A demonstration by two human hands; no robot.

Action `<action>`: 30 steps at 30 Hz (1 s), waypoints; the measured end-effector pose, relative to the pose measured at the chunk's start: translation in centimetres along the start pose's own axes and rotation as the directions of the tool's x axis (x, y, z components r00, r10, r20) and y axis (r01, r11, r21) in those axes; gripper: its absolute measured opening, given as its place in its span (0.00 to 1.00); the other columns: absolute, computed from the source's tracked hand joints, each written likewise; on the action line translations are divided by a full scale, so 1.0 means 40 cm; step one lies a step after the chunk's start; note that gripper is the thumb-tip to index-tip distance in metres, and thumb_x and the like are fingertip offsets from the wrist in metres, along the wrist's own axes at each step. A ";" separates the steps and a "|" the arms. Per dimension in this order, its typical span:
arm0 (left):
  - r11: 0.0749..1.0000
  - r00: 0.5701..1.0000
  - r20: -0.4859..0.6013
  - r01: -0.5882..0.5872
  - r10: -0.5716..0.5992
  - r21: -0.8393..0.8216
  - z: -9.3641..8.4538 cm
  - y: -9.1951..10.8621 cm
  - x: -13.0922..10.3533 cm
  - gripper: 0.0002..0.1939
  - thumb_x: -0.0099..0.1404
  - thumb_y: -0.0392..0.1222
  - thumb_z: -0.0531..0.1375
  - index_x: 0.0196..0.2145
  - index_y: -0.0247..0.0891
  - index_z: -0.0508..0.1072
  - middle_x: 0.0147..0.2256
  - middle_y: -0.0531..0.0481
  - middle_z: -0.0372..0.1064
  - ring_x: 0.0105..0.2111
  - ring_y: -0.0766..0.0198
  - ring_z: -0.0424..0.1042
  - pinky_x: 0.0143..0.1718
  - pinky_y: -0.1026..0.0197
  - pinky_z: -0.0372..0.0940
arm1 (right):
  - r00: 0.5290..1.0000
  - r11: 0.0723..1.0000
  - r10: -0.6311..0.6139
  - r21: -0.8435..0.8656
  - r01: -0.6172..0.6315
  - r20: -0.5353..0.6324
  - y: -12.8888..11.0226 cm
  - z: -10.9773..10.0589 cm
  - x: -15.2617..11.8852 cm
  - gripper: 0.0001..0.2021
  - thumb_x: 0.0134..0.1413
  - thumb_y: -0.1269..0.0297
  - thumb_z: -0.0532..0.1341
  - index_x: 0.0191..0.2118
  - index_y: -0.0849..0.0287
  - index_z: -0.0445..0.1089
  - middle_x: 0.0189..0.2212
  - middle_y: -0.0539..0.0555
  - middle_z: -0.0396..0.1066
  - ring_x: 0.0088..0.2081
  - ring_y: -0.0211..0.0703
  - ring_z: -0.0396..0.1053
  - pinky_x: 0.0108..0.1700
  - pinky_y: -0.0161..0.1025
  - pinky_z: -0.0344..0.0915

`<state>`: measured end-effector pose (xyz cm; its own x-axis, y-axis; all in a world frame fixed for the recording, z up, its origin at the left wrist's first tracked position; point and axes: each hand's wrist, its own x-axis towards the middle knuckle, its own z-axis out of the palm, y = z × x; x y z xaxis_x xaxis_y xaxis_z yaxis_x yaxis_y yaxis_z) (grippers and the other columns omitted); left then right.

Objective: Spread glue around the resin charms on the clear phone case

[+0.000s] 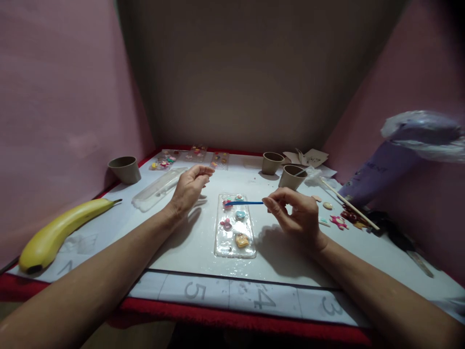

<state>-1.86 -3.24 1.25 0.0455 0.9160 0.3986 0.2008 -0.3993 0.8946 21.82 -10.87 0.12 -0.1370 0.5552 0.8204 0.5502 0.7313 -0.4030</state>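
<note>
In the middle of the table lies a clear phone case (222,237) with glossy clear material on it. Stuck on it are small charms: a pale blue heart (240,215), a pink one (225,224), a yellow-orange one (241,240) and others at the top. My right hand (296,213) pinches a thin blue stick (247,203); its tip points left, over a red charm at the case's upper end. Whether the tip touches that charm, I cannot tell. Left of the case, my left hand (192,186) hovers with fingers stretched out, holding nothing.
Brown cups (125,170) stand at left and at the back right. A banana (65,230) lies left, near a clear plastic tray (156,191). Loose charms (338,222), a wooden stick (350,203) and a purple cylinder (378,167) are at right. Decorated cases (165,160) lie behind.
</note>
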 end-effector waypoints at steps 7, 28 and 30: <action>0.984 0.998 0.046 0.042 -0.034 -0.173 0.002 0.012 -0.004 0.13 0.57 0.40 0.55 0.39 0.36 0.73 0.37 0.47 0.70 0.28 0.67 0.66 0.24 0.66 0.56 | 0.997 0.999 0.052 -0.013 -0.053 -0.050 0.001 0.000 0.005 0.08 0.56 0.66 0.62 0.27 0.59 0.68 0.18 0.47 0.65 0.19 0.32 0.61 0.22 0.34 0.57; 0.957 0.990 0.137 0.075 -0.038 -0.279 0.005 0.026 -0.016 0.14 0.61 0.48 0.55 0.40 0.36 0.71 0.37 0.47 0.68 0.28 0.66 0.68 0.29 0.62 0.63 | 0.997 0.998 0.050 -0.039 -0.052 -0.060 0.002 -0.002 0.004 0.09 0.56 0.66 0.62 0.26 0.60 0.68 0.17 0.46 0.66 0.18 0.32 0.62 0.22 0.33 0.57; 0.963 0.991 0.133 0.061 -0.026 -0.261 0.005 0.022 -0.016 0.15 0.62 0.49 0.55 0.40 0.37 0.71 0.37 0.48 0.68 0.28 0.66 0.67 0.33 0.59 0.64 | 0.997 0.998 0.051 -0.039 -0.053 -0.060 0.002 -0.001 0.005 0.09 0.56 0.65 0.62 0.26 0.60 0.69 0.17 0.46 0.66 0.18 0.32 0.62 0.22 0.33 0.57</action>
<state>-1.53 -4.18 1.76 0.1704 0.9232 0.3446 -0.0591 -0.3395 0.9387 21.86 -10.71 0.27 -0.0591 0.5669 0.8216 0.5884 0.6847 -0.4301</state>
